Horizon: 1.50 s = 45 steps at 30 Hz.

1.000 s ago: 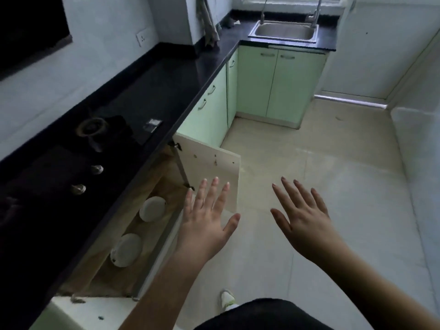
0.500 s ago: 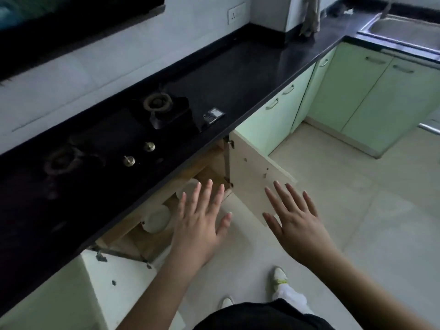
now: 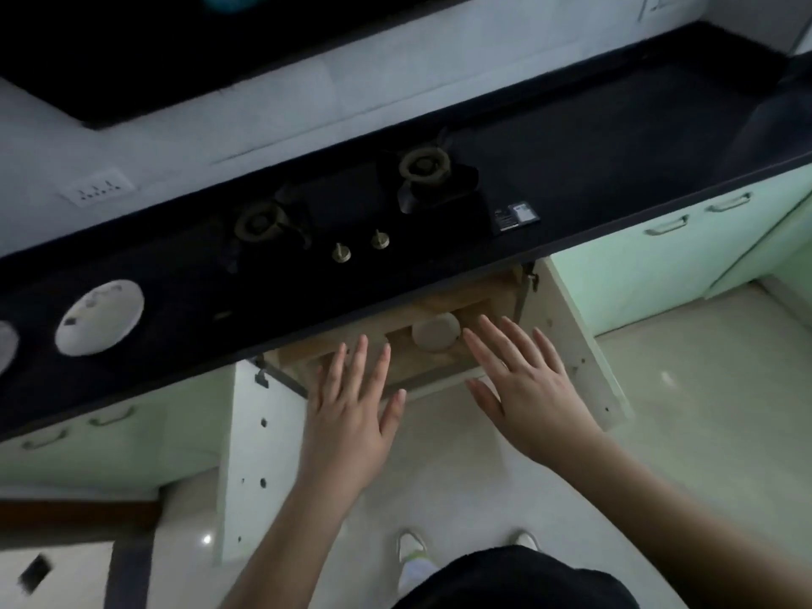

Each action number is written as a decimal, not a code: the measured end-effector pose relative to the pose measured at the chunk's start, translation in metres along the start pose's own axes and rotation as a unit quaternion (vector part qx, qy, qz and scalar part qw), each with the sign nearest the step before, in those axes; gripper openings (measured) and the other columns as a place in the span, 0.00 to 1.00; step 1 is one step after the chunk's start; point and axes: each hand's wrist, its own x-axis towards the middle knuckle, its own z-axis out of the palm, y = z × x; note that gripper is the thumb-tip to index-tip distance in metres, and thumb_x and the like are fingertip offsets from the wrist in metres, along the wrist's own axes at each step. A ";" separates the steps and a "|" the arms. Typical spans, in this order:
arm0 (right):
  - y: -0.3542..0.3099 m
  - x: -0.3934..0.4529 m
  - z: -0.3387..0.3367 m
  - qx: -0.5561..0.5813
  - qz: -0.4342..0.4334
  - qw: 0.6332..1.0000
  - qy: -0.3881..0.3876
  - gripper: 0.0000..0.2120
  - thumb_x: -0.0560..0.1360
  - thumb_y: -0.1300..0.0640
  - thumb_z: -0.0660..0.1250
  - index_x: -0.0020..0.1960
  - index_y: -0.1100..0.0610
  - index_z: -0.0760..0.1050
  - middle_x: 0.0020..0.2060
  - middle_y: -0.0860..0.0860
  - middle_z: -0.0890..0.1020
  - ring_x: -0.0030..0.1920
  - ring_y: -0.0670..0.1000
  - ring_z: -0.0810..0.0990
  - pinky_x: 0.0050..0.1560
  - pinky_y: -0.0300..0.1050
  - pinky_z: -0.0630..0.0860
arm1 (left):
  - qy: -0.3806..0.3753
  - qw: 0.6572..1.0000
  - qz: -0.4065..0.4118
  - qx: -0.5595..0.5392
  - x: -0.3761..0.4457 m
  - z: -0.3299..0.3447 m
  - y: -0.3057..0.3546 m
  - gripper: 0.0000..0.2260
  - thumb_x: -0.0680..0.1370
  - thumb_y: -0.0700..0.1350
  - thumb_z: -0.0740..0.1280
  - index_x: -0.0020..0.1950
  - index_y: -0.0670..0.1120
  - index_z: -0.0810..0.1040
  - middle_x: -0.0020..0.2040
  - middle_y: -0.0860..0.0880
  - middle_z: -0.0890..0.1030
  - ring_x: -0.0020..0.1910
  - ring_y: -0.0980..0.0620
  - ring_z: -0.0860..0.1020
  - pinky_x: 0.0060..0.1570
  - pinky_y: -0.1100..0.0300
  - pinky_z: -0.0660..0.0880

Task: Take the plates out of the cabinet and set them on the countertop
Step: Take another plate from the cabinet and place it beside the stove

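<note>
The cabinet (image 3: 422,371) under the black countertop (image 3: 615,138) stands with both doors swung out. Inside it one white plate (image 3: 435,331) shows on the wooden shelf, the rest of the interior hidden by the counter edge. A white plate (image 3: 100,317) lies on the countertop at the left, and the edge of another plate (image 3: 5,351) shows at the frame's left border. My left hand (image 3: 351,410) and my right hand (image 3: 527,389) hover flat with spread fingers in front of the cabinet opening, holding nothing. My right fingertips are just right of the shelf plate.
A two-burner gas hob (image 3: 351,204) is set into the counter above the cabinet. The open left door (image 3: 259,454) and right door (image 3: 580,345) flank my hands. Pale green cabinets (image 3: 659,257) run along both sides. My feet stand on the tiled floor (image 3: 703,410).
My view has turned left to face the hob and open cabinet squarely. Both hands have moved closer to the cabinet opening, still flat and holding nothing. The plates on the countertop have come into view.
</note>
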 end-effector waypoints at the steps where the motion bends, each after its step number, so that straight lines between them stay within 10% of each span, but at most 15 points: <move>1: -0.001 0.003 0.003 0.004 -0.012 1.000 -0.005 0.29 0.81 0.38 0.42 0.79 0.48 0.50 0.78 0.49 0.54 0.78 0.52 0.47 0.76 0.56 0.43 | 0.004 1.000 -0.022 -0.005 -0.005 -0.001 0.000 0.32 0.79 0.66 0.35 0.81 0.54 0.50 0.81 0.50 0.48 0.79 0.49 0.44 0.75 0.49 0.44; 23: -0.116 0.076 0.043 -0.050 -0.138 0.989 -0.026 0.31 0.81 0.40 0.43 0.78 0.55 0.57 0.76 0.53 0.61 0.77 0.54 0.56 0.75 0.56 0.56 | 0.029 0.990 -0.132 -0.038 -0.043 0.029 -0.116 0.30 0.81 0.63 0.48 0.80 0.49 0.57 0.77 0.46 0.65 0.77 0.46 0.61 0.73 0.45 0.63; 45: -0.054 0.233 0.161 -0.035 -0.243 0.960 -0.133 0.28 0.79 0.45 0.50 0.74 0.59 0.65 0.71 0.56 0.71 0.71 0.56 0.69 0.70 0.56 0.67 | -0.031 0.981 -0.184 -0.059 0.081 0.145 -0.143 0.28 0.82 0.60 0.51 0.77 0.46 0.65 0.73 0.43 0.72 0.73 0.43 0.68 0.69 0.44 0.68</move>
